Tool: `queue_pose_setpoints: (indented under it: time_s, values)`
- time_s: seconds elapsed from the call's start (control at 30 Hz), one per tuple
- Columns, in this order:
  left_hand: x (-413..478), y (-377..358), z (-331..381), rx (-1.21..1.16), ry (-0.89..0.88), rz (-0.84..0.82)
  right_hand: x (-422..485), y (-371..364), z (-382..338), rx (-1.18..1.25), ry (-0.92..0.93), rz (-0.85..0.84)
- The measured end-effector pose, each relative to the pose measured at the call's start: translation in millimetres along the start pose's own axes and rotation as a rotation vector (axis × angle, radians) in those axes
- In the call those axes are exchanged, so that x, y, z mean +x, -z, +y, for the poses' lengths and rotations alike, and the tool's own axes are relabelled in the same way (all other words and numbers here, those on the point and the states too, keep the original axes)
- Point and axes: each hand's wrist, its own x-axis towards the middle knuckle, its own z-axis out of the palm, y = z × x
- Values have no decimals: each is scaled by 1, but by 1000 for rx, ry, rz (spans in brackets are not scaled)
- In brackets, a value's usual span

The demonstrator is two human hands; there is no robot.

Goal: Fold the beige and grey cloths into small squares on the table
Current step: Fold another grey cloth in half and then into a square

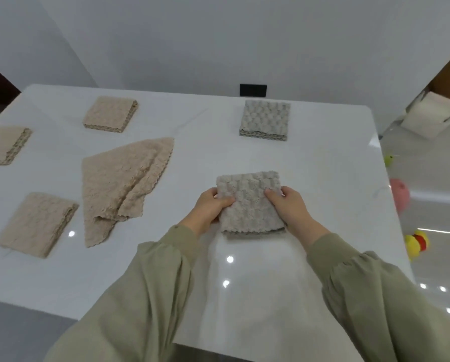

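Note:
A grey cloth [250, 202], folded into a small square, lies near the middle of the white table [310, 158]. My left hand [209, 209] grips its left edge, thumb on top. My right hand [289, 207] grips its right edge the same way. A second folded grey square [265, 120] sits at the far right. Three folded beige squares lie at the left: one at the back [110, 114], one at the left edge [4, 145], one near the front [37, 223]. A loosely spread, rumpled beige cloth [119, 184] lies between them and my hands.
A black wall socket [253, 90] sits behind the table's far edge. On the floor to the right are a white box [433, 114], a pink toy [400, 194], a green toy [389, 160] and a yellow and red toy [417, 244].

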Motion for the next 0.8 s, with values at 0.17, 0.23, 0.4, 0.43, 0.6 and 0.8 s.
queue_pose_setpoints:
  time_s: [0.17,0.23,0.4,0.43,0.6,0.8]
  values:
    - [8,-63,-2,-17,-8,98,9,62,9,-140,-76,-15]
    - [11,-88,-1,-20,18,85,14,85,12,-183,-46,47]
    - [19,-139,9,201,-92,89,29,131,21,-291,-12,144]
    - [22,-149,12,233,-117,97,32,140,24,-324,-3,160]
    - [36,-195,26,343,-171,70,43,176,33,-382,0,247]
    - [46,-229,32,464,-209,11,47,198,40,-423,24,320]
